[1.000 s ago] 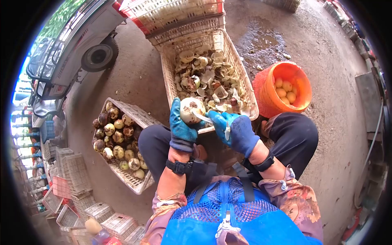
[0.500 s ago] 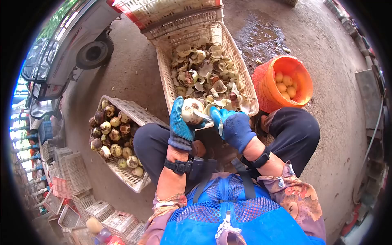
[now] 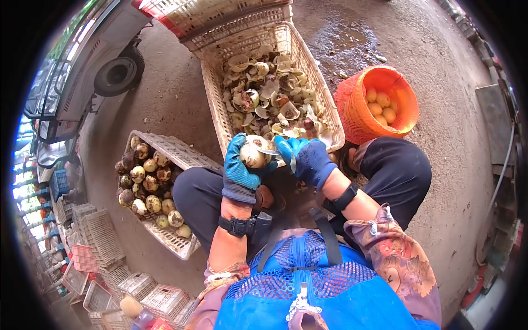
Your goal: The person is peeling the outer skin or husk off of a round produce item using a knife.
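My left hand (image 3: 240, 165), in a blue glove, is wrapped round a pale round fruit (image 3: 254, 152) with brown patches. My right hand (image 3: 308, 160), gloved too, grips a knife (image 3: 271, 152) whose blade touches the fruit's right side. Most of the knife's handle is hidden by the fingers. Both hands are over the near end of a white crate (image 3: 214, 104) full of peels and scraps (image 3: 269, 99).
At the left, a tilted crate (image 3: 165, 237) holds several brown-patched fruits (image 3: 151, 183). An orange bucket (image 3: 407, 93) with yellow peeled fruits stands at the right. A vehicle (image 3: 82, 71) is at the upper left, stacked baskets (image 3: 102, 236) at the lower left.
The fruit and my left hand have shifted slightly in view. My right hand has moved a little left and up. The whole scene has shifted slightly left.
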The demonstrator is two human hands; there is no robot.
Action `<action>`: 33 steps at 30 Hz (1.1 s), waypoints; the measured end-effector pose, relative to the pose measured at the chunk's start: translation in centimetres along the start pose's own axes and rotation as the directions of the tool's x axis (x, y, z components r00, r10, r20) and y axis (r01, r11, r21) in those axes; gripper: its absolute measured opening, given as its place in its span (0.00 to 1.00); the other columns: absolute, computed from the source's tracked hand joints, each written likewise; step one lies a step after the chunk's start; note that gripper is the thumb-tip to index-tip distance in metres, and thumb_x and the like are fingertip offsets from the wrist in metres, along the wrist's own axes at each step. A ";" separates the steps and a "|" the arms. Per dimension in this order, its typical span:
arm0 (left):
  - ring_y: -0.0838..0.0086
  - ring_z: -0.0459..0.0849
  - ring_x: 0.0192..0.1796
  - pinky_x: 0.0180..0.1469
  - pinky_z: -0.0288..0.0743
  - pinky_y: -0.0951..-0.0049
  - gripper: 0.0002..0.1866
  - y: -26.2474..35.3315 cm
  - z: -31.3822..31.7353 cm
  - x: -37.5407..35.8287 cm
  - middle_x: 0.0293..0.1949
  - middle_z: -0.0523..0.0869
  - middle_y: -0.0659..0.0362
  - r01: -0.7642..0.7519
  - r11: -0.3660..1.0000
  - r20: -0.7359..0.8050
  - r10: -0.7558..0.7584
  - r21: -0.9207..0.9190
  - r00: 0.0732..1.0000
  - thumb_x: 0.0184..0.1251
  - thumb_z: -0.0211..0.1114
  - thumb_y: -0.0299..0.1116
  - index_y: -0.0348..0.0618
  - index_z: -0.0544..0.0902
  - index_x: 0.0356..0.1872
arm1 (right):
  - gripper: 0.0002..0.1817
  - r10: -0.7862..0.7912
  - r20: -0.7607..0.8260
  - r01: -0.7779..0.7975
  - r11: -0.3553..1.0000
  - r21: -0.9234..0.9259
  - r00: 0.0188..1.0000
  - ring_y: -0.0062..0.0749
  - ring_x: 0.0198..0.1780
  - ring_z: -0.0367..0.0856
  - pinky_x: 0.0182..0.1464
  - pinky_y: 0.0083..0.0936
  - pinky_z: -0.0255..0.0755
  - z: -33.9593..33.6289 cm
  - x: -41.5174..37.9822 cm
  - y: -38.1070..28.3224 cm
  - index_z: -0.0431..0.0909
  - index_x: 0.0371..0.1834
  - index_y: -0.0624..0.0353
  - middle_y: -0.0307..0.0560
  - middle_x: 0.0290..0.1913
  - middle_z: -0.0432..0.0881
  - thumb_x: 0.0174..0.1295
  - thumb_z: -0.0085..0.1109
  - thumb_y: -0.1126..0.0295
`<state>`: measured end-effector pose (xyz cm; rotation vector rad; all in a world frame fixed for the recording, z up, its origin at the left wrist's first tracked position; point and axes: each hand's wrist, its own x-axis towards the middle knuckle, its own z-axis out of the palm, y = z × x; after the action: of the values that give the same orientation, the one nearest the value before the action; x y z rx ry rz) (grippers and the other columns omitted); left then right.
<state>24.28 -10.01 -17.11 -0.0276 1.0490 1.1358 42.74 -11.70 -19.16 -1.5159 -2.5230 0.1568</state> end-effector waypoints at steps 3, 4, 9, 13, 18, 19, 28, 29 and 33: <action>0.55 0.81 0.55 0.49 0.80 0.36 0.18 0.1 0.0 -0.2 0.50 0.84 0.55 0.042 0.999 0.048 -0.044 0.029 0.998 0.64 0.64 0.47 0.53 0.80 0.52 | 0.23 0.008 -0.027 -0.008 1.000 0.002 1.000 0.39 0.29 0.83 0.26 0.38 0.72 0.6 -0.2 0.0 0.72 0.62 0.49 0.44 0.32 0.81 0.62 0.50 0.67; 0.55 0.82 0.54 0.47 0.81 0.37 0.17 0.0 0.1 -0.2 0.49 0.84 0.56 0.024 1.000 0.065 -0.023 -0.007 0.998 0.65 0.64 0.46 0.54 0.80 0.51 | 0.23 0.034 -0.011 -0.034 0.999 -0.003 0.999 0.39 0.29 0.83 0.26 0.38 0.72 0.4 -0.3 -0.6 0.72 0.62 0.50 0.44 0.32 0.81 0.62 0.50 0.67; 0.59 0.85 0.48 0.44 0.82 0.40 0.15 -1.5 -0.3 1.3 0.47 0.85 0.59 -0.069 0.995 0.015 0.070 -0.074 0.997 0.66 0.65 0.46 0.54 0.80 0.50 | 0.21 0.198 0.069 -0.196 0.980 -0.042 0.978 0.40 0.30 0.83 0.26 0.37 0.73 -0.7 -0.2 -2.4 0.72 0.62 0.49 0.45 0.33 0.82 0.65 0.47 0.68; 0.60 0.87 0.44 0.42 0.83 0.48 0.16 -1.2 -0.3 2.4 0.43 0.87 0.60 0.011 1.000 -0.024 -0.011 0.003 1.000 0.64 0.65 0.49 0.56 0.81 0.47 | 0.24 0.126 0.074 -0.132 0.988 0.079 0.989 0.42 0.32 0.84 0.28 0.38 0.73 1.6 -0.1 -1.1 0.69 0.65 0.49 0.47 0.34 0.82 0.64 0.48 0.67; 0.60 0.87 0.45 0.40 0.84 0.48 0.18 -0.3 0.1 1.8 0.44 0.87 0.59 0.141 0.990 0.011 -0.141 0.032 0.990 0.63 0.63 0.53 0.57 0.82 0.49 | 0.23 0.076 0.109 -0.079 0.997 0.024 0.991 0.44 0.36 0.86 0.31 0.40 0.75 0.2 1.1 0.5 0.70 0.64 0.48 0.50 0.40 0.84 0.64 0.49 0.67; 0.60 0.86 0.47 0.40 0.85 0.47 0.17 -0.5 0.5 1.3 0.47 0.86 0.59 0.099 0.995 -0.028 -0.098 0.029 0.995 0.64 0.64 0.49 0.56 0.82 0.50 | 0.23 0.102 0.127 -0.111 0.992 0.065 0.987 0.43 0.36 0.86 0.31 0.39 0.75 0.7 0.9 0.4 0.71 0.64 0.48 0.49 0.40 0.85 0.64 0.49 0.67; 0.71 0.84 0.49 0.54 0.80 0.68 0.16 -3.8 -0.7 4.1 0.47 0.84 0.60 -0.383 0.922 -0.018 0.384 0.053 0.923 0.67 0.66 0.38 0.41 0.83 0.50 | 0.17 0.359 0.215 -0.417 0.817 0.399 0.908 0.54 0.41 0.85 0.38 0.45 0.77 2.1 0.6 -2.2 0.74 0.55 0.50 0.52 0.40 0.85 0.62 0.56 0.68; 0.71 0.84 0.49 0.53 0.80 0.68 0.15 -3.8 -0.9 4.3 0.47 0.84 0.60 -0.402 0.913 -0.004 0.403 0.072 0.915 0.67 0.65 0.38 0.41 0.83 0.50 | 0.17 0.390 0.186 -0.432 0.788 0.439 0.902 0.54 0.41 0.84 0.39 0.45 0.77 2.8 0.4 -2.6 0.74 0.55 0.50 0.53 0.41 0.85 0.62 0.56 0.68; 0.68 0.84 0.49 0.49 0.82 0.62 0.16 -3.6 -0.8 4.8 0.48 0.84 0.62 -0.438 0.890 0.040 0.436 0.126 0.899 0.67 0.65 0.41 0.50 0.82 0.52 | 0.17 0.437 0.227 -0.486 0.687 0.540 0.870 0.57 0.42 0.84 0.41 0.47 0.77 2.9 0.6 -3.0 0.75 0.56 0.52 0.57 0.41 0.84 0.64 0.53 0.68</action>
<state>26.57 -8.66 -22.50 0.3370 1.1516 1.4663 39.24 -12.56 -21.40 -1.8251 -1.7933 0.9894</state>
